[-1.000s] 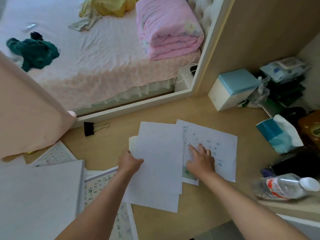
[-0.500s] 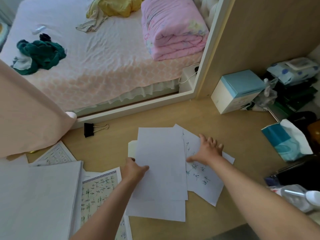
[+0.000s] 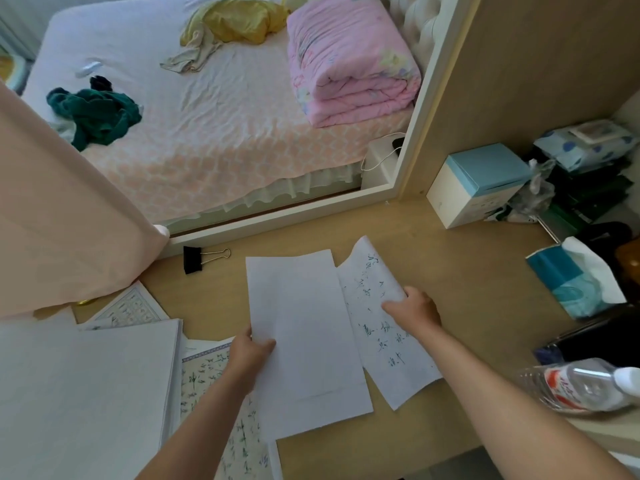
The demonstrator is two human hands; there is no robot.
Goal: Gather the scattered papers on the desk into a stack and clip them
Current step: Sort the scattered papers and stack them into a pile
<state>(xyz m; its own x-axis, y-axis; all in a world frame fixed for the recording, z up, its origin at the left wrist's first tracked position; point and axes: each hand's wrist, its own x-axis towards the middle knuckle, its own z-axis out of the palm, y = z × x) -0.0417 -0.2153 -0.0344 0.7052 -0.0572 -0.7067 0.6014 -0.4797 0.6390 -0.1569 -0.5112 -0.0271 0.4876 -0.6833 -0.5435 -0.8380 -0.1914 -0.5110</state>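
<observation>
The fingers of the left hand [image 3: 247, 355] are hidden under the blank sheets [image 3: 304, 327]; only the thumb shows on top. How many blank sheets there are, I cannot tell. The handwritten sheet [image 3: 377, 341] goes under them with its left edge, and its writing is too small to read. The water bottle [image 3: 581, 384] is cut off by the right edge.

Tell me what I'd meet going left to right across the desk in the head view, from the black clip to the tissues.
binder clip → blank sheets → handwritten sheet → tissue pack
</observation>
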